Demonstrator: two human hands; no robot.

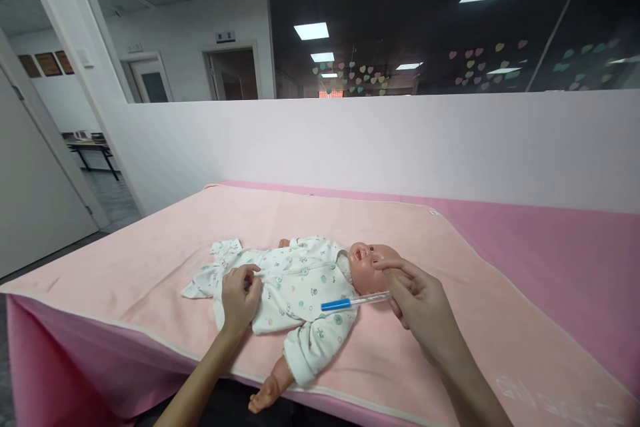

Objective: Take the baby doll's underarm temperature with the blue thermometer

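A baby doll [300, 283] in a white patterned sleepsuit lies on its back, its head to the right and its legs to the left. My left hand [240, 297] rests on the lower part of the sleepsuit with its fingers curled; whether cloth is caught in them is hidden. Beside the doll's head [367, 270], my right hand [413, 293] pinches one end of a thin clear tube with a blue end [345, 304], which resembles a thermometer case. The tube points left across the doll's near shoulder. One bare doll hand [265, 395] hangs by the near edge.
Under the doll a peach blanket [150, 253] covers a surface with a pink cover [550, 253]. A white low wall [375, 147] with dark glass above stands behind. To the left are a white door [40, 180] and a distant table [90, 145].
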